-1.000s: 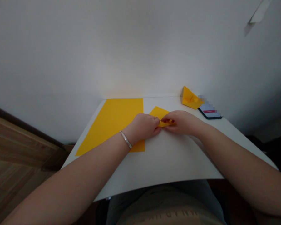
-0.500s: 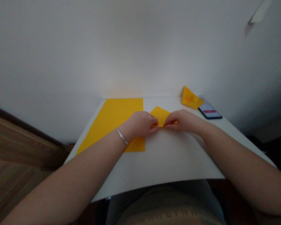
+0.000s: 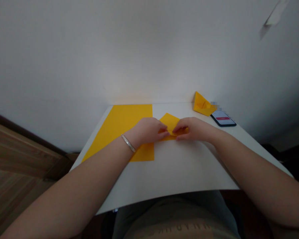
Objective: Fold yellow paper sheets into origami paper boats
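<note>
A small folded yellow paper lies on the white table between my hands, its pointed corner facing the wall. My left hand grips its left side, thumb and fingers at the near edge. From the right, my right hand pinches the same near edge, thumb below and fingertips on top. A narrow yellow strip shows under the thumbs along that edge. The parts of the paper beneath both palms are hidden. My left forearm crosses over a large flat yellow sheet to the left.
A folded yellow paper boat stands at the back right, touching or overlapping a phone with a lit screen. The white table meets the wall at the back. Wooden furniture stands at the left.
The near edge of the folded paper has opened slightly towards me, so a yellow strip now shows below the fingers. My right fingertips have lifted apart from the thumb a little.
</note>
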A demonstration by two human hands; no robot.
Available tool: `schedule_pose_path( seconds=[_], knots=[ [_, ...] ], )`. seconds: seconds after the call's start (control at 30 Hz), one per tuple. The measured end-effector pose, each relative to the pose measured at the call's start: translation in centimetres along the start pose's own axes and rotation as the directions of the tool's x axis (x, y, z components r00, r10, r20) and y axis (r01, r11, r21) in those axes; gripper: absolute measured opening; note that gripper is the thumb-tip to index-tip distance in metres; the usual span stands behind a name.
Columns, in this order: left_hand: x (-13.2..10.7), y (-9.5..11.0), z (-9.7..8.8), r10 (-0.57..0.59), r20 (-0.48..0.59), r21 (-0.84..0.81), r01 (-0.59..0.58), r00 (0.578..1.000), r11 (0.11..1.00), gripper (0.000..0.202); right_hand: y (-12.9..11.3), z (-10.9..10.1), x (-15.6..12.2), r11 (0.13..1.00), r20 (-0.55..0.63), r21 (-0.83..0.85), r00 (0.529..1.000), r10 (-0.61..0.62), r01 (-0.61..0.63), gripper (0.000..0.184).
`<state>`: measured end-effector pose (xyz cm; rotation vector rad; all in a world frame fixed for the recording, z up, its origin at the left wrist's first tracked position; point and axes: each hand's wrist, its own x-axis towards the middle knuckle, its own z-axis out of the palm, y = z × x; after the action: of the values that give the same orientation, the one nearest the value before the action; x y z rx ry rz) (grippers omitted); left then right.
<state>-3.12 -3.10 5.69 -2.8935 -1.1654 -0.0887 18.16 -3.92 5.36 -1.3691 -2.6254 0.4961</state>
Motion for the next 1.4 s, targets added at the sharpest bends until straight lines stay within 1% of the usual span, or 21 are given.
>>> schedule_pose_path(
  seconds=[0.1, 0.2, 0.37, 0.47, 0.53, 0.6, 0.73, 0.9, 1.0, 1.1, 1.23, 1.4],
  knots=[
    [0.1, 0.4, -0.2, 0.027, 0.036, 0.106, -0.031, 0.999, 0.994, 0.038, -0.3, -0.1, -0.1, 0.992, 0.001, -0.1, 0.997, -0.075, 0.075, 0.029],
    [0.1, 0.9, 0.0, 0.047, 0.017, 0.181, -0.049, 0.999, 0.982, 0.029, -0.4, 0.1, -0.2, 0.973, -0.001, -0.194, 0.992, -0.127, 0.125, 0.031],
    [0.1, 1.2, 0.6, 0.103, -0.066, 0.226, -0.086, 0.992, 0.97, 0.026, -0.6, 0.5, -0.4, 0.948, -0.059, -0.309, 0.994, -0.092, 0.069, 0.028],
    [0.2, 1.3, 0.8, 0.107, -0.095, 0.254, -0.08, 0.99, 0.964, 0.027, -0.9, 0.6, -0.4, 0.947, -0.077, -0.312, 0.992, -0.105, 0.076, 0.031],
    [0.2, 1.3, 0.7, 0.103, -0.109, 0.277, -0.07, 0.989, 0.958, 0.029, -1.0, 0.6, -0.4, 0.948, -0.078, -0.308, 0.99, -0.113, 0.084, 0.03],
    [0.3, 1.4, 0.6, 0.1, -0.119, 0.288, -0.062, 0.988, 0.955, 0.03, -0.9, 0.5, -0.4, 0.945, -0.074, -0.32, 0.993, -0.097, 0.069, 0.027],
    [0.2, 1.1, 0.4, 0.044, -0.086, 0.234, -0.023, 0.995, 0.972, 0.03, -0.6, 0.3, -0.4, 0.934, -0.051, -0.357, 0.998, -0.024, 0.004, 0.025],
    [0.2, -0.3, 0.9, 0.013, -0.027, 0.086, -0.01, 1.0, 0.996, 0.021, 0.5, 0.0, -0.2, 0.938, -0.015, -0.336, 0.996, 0.087, -0.087, 0.024],
    [0.2, -1.0, 1.3, -0.007, 0.024, 0.003, 0.007, 1.0, 1.0, 0.019, 1.4, -0.4, -0.3, 0.938, 0.025, -0.294, 0.98, 0.2, -0.184, 0.023],
    [0.1, -1.2, 1.5, -0.053, 0.051, -0.031, 0.055, 0.997, 0.998, 0.021, 2.2, -1.0, -0.7, 0.932, 0.09, -0.265, 0.956, 0.28, -0.248, 0.02],
    [-0.1, -1.3, 1.6, -0.096, 0.06, -0.058, 0.099, 0.994, 0.993, 0.022, 3.7, -1.4, -1.1, 0.921, 0.131, -0.261, 0.934, 0.332, -0.29, 0.016],
    [-0.2, -1.7, 1.7, -0.132, 0.081, -0.108, 0.14, 0.988, 0.984, 0.025, 5.8, -1.5, -1.6, 0.93, 0.184, -0.205, 0.921, 0.343, -0.305, 0.012]
  ],
)
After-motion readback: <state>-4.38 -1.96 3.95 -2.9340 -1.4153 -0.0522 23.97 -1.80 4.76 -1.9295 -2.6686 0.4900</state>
